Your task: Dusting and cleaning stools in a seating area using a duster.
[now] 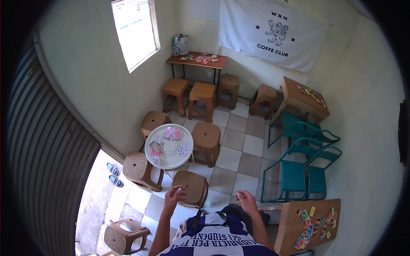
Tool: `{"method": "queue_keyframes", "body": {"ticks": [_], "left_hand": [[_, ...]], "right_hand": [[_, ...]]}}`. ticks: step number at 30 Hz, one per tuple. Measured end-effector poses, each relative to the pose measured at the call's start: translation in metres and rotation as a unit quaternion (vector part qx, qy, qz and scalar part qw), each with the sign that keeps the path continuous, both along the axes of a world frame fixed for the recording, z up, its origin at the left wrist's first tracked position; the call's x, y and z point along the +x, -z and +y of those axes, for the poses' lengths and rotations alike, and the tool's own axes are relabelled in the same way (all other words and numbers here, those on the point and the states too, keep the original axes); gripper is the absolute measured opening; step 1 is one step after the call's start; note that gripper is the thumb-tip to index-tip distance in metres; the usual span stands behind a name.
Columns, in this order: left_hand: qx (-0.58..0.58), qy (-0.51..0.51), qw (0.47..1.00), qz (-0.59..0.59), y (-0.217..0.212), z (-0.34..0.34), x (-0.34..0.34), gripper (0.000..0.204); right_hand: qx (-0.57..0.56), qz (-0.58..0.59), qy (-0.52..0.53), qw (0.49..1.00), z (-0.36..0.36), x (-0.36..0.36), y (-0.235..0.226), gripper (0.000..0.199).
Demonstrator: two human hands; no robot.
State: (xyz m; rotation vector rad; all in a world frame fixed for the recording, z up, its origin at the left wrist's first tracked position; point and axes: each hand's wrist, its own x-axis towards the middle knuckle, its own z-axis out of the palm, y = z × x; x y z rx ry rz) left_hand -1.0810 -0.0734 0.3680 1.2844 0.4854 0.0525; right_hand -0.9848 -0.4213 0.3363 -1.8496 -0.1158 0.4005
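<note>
My left hand [174,196] is raised in front of me, its fingers bent but apart and nothing between them. Behind it, as seen from above, is a brown plastic stool [191,187]. My right hand [246,200] hovers over the tiled floor, fingers curled in, with no object showing in it. Beyond the left hand stands a round white table [171,158]. Playing cards [185,149] lie on it in loose groups, some pink-backed and face down, others face up. A dark bag [239,213] is close against my body, below the right hand.
Several brown stools [206,136] surround the round table. Teal metal chairs [294,177] line the right side. Wooden tables [284,230] with colourful cards stand at right, and another table [173,59] is at the back. A rolling shutter [51,141] and sandals [114,181] are at left.
</note>
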Motion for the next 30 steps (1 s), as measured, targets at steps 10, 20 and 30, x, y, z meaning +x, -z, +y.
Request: {"method": "queue_keyframes", "body": {"ticks": [10,20,30], "left_hand": [[-0.008,0.0,1.0,-0.004,0.024,0.009,0.101,0.03],[-0.014,-0.138,0.989,0.055,0.034,-0.03,0.201,0.032],[-0.055,-0.201,0.978,0.032,0.019,-0.099,0.283,0.029]], "right_hand": [[0.049,0.105,0.029,0.993,0.024,0.115,-0.012,0.027],[0.02,0.094,-0.096,0.991,0.009,0.289,0.003,0.025],[-0.028,0.024,-0.197,0.98,-0.005,0.463,-0.004,0.022]]}}
